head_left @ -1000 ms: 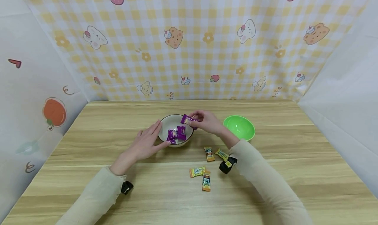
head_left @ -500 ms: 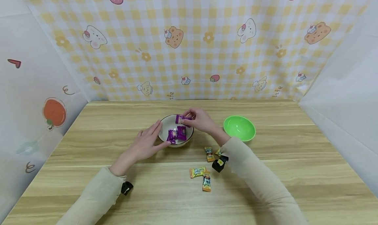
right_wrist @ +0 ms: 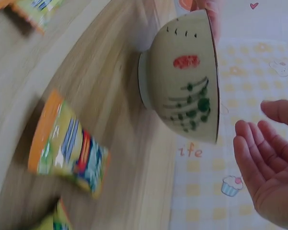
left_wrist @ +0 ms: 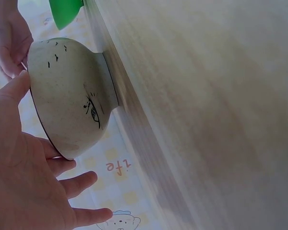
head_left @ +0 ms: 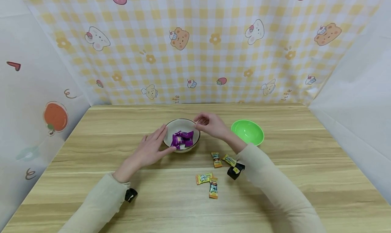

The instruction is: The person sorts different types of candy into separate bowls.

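Observation:
A cream bowl (head_left: pixel 174 126) with a dark rim holds several purple-wrapped candies (head_left: pixel 182 139). My left hand (head_left: pixel 149 147) rests on its left side, fingers straight and spread, thumb over the near rim. In the left wrist view, thumb and fingertips touch the rim while the outer fingers extend past it. At the right rim, my right hand (head_left: pixel 212 126) hovers with loosely bent fingers. Seen from the right wrist, the right hand's fingers (right_wrist: pixel 259 153) have nothing between them and stand apart from the painted bowl (right_wrist: pixel 182 81).
A green bowl (head_left: pixel 247 132) stands right of the cream one, behind the right forearm. Nearer the front lie yellow-orange candies: one upright (head_left: pixel 216 159), one beside the right wrist camera (head_left: pixel 229 160), and a touching pair (head_left: pixel 213 187). A checked cloth (head_left: pixel 201 66) hangs behind the table.
The right hand carried a purple candy leftward over the cream bowl, let it go onto the others, and drew back right to the rim. The left hand has stayed put.

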Available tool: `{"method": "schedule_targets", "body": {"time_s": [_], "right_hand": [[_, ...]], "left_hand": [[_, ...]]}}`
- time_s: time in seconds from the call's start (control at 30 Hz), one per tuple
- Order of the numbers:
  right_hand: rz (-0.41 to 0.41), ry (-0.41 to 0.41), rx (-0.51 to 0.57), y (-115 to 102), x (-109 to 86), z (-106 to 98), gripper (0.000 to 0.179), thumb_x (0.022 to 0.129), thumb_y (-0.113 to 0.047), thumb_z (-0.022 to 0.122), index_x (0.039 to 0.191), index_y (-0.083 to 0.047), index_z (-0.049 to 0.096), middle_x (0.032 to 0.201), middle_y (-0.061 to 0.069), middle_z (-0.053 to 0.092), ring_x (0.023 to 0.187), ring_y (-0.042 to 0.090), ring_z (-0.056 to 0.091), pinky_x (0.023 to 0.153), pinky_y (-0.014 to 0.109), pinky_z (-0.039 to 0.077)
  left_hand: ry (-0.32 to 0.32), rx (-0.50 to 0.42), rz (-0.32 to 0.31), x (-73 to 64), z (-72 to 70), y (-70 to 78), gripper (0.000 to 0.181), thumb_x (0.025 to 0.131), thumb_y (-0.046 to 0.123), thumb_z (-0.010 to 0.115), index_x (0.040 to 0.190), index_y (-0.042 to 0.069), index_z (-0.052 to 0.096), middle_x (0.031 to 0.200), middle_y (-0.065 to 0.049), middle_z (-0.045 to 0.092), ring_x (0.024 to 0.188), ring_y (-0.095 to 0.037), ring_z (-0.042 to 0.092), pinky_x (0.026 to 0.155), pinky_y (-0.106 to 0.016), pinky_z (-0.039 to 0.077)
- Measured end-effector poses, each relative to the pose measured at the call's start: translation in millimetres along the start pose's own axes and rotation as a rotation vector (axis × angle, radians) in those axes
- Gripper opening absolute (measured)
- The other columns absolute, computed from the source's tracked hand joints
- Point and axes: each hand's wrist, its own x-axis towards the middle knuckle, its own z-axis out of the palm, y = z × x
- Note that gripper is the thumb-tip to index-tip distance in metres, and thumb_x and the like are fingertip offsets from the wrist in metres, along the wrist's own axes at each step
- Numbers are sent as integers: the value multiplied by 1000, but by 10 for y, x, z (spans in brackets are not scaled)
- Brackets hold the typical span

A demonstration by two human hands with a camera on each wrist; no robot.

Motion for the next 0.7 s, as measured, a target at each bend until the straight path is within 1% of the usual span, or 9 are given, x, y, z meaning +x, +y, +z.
{"method": "schedule_targets", "body": {"time_s": [0.1,0.2,0.33,0.47,0.63,0.7], "right_hand": [[-65,-21,-23,18,-44,-71,19,81,-6,63,97,4,59,79,4,59,72,16,55,63,27,46],[-122,-47,-65,17,-115,-159,18,81,-6,63,97,2,59,79,3,59,73,14,56,65,26,47],[-174,-72,-118,30,-223,-280,17,81,-8,64,96,-3,59,80,1,58,74,13,55,67,25,48],[-231,-88,-170,96,-316,-389,20,80,-12,65,98,-4,59,83,0,59,76,12,56,67,27,48],[-292,-95,-256,180,-437,-512,24,79,-13,66,99,-3,59,88,1,60,80,16,57,69,31,48],[-305,-92,-284,208,-494,-559,26,79,-14,67,100,-2,59,91,2,60,82,17,56,71,33,48]], "left_hand": [[-9,3,-5,0,-2,1,88,82,64,37,140,1,17,145,-12,12,127,-34,20,95,-60,12],[-18,4,-10,0,-4,0,89,81,66,36,140,1,16,145,-11,9,127,-34,19,95,-60,11],[-15,2,-8,-8,-9,5,90,81,66,37,140,1,16,145,-11,10,127,-34,18,95,-60,11],[-5,3,-6,-11,-6,4,89,81,65,38,140,1,17,145,-11,11,127,-33,19,95,-60,13],[-6,2,-6,-9,-8,6,89,81,65,38,140,1,18,145,-11,11,127,-33,19,95,-60,13],[-14,3,-5,-7,-11,10,90,81,65,37,140,1,17,145,-11,10,128,-33,18,95,-60,12]]}}
